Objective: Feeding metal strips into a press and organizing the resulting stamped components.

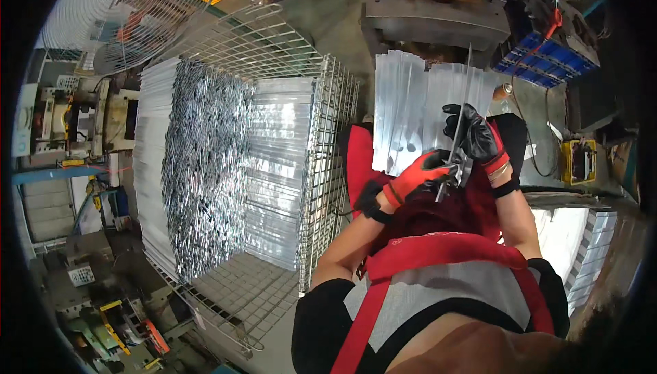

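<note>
Above my lap, a thin metal strip (463,93) stands on edge, slanting away from me, between my gloved hands. My left hand (426,174), in a red and black glove, is closed around its near end, where another short strip piece seems to overlap it. Farther up, my right hand (477,140) has its fingers bent against the strip's right side, thumb and fingertips closed on it. Just beyond my hands lies a stack of flat silvery metal strips (404,104), side by side, reaching up to my knees. A red apron (445,251) covers my front.
A wire mesh cage (332,148) packed with bundled metal strips (277,169) stands at my left. Beyond it is a large fan (123,18). A heavy steel machine bed (438,21) lies ahead, with a blue crate (547,59) and yellow basket (579,162) at right.
</note>
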The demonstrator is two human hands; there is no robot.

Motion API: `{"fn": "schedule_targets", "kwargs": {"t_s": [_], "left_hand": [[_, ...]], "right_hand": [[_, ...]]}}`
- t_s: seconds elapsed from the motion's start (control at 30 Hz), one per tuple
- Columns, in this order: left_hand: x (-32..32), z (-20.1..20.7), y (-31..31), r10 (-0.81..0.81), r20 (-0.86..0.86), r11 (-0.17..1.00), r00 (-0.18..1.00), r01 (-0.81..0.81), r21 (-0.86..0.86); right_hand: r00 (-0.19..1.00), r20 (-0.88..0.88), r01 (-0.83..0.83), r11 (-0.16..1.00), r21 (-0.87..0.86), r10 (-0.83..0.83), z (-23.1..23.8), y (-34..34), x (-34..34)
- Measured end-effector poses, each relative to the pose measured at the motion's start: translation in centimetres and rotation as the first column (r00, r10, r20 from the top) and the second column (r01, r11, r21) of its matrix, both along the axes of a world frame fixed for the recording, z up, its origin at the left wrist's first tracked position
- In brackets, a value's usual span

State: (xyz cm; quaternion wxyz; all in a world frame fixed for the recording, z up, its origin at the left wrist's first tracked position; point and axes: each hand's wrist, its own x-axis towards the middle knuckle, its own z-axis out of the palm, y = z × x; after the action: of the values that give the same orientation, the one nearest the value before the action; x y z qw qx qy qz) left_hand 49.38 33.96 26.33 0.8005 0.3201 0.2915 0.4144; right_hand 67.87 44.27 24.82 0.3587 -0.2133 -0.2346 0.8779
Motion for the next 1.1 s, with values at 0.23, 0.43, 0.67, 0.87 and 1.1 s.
{"fn": "schedule_targets", "kwargs": {"t_s": [0.23, 0.43, 0.67, 0.87, 1.1], "left_hand": [[-2.2, 1.7, 0.0, 0.241, -0.594, 0.97, 0.768, -0.17, 0.174], [-4.7, -1.7, 1.1, 0.249, -0.902, 0.968, 0.354, -0.108, 0.225], [-6.3, -4.9, 1.9, 0.43, -0.853, 0.897, -0.296, 0.244, 0.368], [-4.8, -2.9, 1.3, 0.49, -0.848, 0.869, -0.201, 0.187, 0.457], [1.5, -3.9, -2.0, 0.161, -0.978, 0.848, -0.136, 0.527, 0.066]], "right_hand": [[0.926, 0.287, 0.105, 0.898, 0.428, -0.245, -4.3, -0.5, -0.8], [0.681, 0.61, 0.024, 0.844, 0.535, -0.406, -6.2, 3.8, -2.2], [-0.304, 0.502, -0.777, 0.515, 0.363, -0.81, -3.9, 9.9, -4.9], [-0.421, 0.625, -0.79, 0.605, 0.104, -0.658, -4.9, 11.9, -5.7], [-0.326, 0.646, -0.791, 0.573, 0.213, -0.69, -5.5, 10.4, -3.6]]}}
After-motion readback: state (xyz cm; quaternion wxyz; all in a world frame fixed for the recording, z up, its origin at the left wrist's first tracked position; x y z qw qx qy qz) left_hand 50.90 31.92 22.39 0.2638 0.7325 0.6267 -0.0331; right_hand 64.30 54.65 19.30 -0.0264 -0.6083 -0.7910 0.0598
